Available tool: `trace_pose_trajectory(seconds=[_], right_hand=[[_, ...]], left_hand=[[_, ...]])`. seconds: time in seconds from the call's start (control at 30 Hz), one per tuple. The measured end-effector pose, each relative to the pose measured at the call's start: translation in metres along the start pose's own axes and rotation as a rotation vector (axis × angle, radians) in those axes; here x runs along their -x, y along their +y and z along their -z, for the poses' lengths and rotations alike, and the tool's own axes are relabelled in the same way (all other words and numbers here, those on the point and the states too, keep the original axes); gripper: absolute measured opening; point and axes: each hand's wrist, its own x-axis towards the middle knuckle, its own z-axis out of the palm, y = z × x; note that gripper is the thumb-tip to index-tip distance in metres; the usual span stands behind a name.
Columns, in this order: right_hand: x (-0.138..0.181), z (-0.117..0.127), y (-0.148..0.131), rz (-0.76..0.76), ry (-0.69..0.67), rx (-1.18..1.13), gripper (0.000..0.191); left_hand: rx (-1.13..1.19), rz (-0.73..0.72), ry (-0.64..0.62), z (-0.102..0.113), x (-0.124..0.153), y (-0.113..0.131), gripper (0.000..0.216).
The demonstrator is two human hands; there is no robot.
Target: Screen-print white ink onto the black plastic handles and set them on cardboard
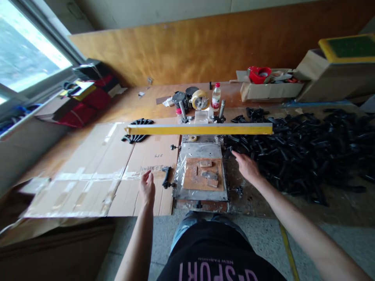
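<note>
My left hand (148,187) hovers over the flattened cardboard, fingers loosely bent and apart, nothing visible in them. Just right of it, a curved black plastic piece (166,176) lies at the cardboard's edge. My right hand (247,167) reaches forward with its index finger stretched out. That fingertip is at a small black screw knob (230,149) on the right side of the flat metal plate (202,149); contact is hard to judge. On the plate, a brown board (191,183) carries several small blocks (209,175). A yellow and grey bar (199,129) spans above its far end.
Black plastic pieces (307,152) are heaped on the right. Several similar ones (139,130) lie in a row on the cardboard (99,156). Behind the bar stand a tape roll (200,99) and a bottle (216,96). An open carton (271,91) sits back right.
</note>
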Motion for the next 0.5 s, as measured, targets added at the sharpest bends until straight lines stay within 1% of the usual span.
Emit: trace_pose_trajectory(seconds=[0.07,0.13,0.17,0.23,0.3,0.33,0.4,0.43,0.5], right_hand=[[0.005,-0.009,-0.041,0.17,-0.095,-0.091,0.056],[0.004,-0.018,-0.079,0.29,-0.185,-0.097,0.053],[0.002,-0.021,-0.094,0.318,-0.214,-0.082,0.05],[-0.003,-0.025,-0.115,0.321,-0.234,-0.037,0.044],[-0.006,-0.024,-0.125,0.304,-0.225,0.004,0.041],[-0.006,-0.023,-0.126,0.302,-0.216,0.016,0.041],[-0.003,-0.019,-0.121,0.313,-0.188,0.01,0.041],[-0.001,-0.016,-0.114,0.294,-0.156,-0.012,0.039],[0.001,-0.008,-0.092,0.179,-0.058,-0.069,0.031]], left_hand=[[0.162,-0.048,-0.03,-0.009,-0.012,0.038,0.046],[0.382,-0.134,-0.068,-0.016,-0.023,0.086,0.044],[0.475,-0.193,-0.098,-0.019,-0.028,0.11,0.042],[0.62,-0.305,-0.161,-0.022,-0.037,0.155,0.036],[0.702,-0.377,-0.245,-0.022,-0.041,0.188,0.036],[0.713,-0.388,-0.285,-0.022,-0.04,0.198,0.04],[0.697,-0.361,-0.361,-0.019,-0.035,0.203,0.046],[0.681,-0.341,-0.386,-0.016,-0.029,0.199,0.049],[0.643,-0.292,-0.43,-0.009,-0.015,0.18,0.053]])
